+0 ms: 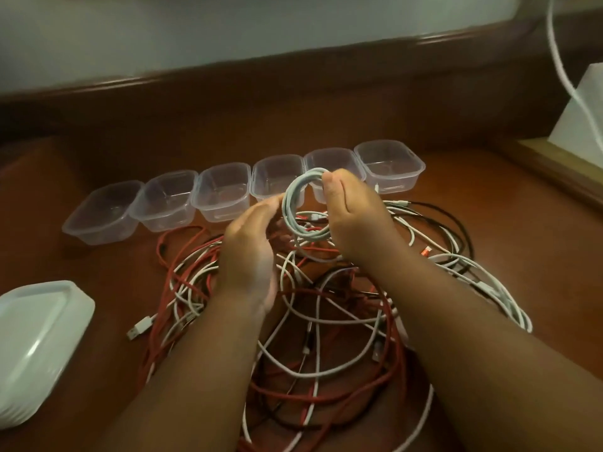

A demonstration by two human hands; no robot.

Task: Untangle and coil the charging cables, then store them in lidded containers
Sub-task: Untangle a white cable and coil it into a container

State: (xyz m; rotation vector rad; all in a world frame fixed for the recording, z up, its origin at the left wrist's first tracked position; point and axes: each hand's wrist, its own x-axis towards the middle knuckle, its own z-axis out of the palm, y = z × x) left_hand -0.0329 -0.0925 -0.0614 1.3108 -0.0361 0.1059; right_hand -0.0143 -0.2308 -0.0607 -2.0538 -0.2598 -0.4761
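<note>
Above the tangle at the middle of the counter [456, 132], my two hands hold one pale, smooth cable coil [301, 210], wound into a round ring of several turns. My right hand [355, 213] has it in a closed grip: the thumb and fingers pinch the far right side of the ring, and the near side lies against my palm. My left hand [251, 243] is relaxed, its fingers nearly straight and cupped toward the ring, the fingertips touching its left edge without closing round it.

Below both forearms lies the cable tangle [326, 308], a loose heap of thin cords in red, white and black, looping over one another on the glossy reddish-brown wood. A white flat plug [141, 327] sticks out at its near left edge.

Beyond my hands, a row of six clear plastic containers [225, 190] runs from left to right, each a rounded rectangle with a rimmed lip, all standing without lids, touching or just beside each other. The coil hangs in front of the fourth and fifth from the left.

At the near left sits a stack of white translucent lids [39, 340], rounded at the corners. At the far right stands a white box [584, 115], with a white cord [558, 60] hanging in front of it. I can read no writing anywhere.
</note>
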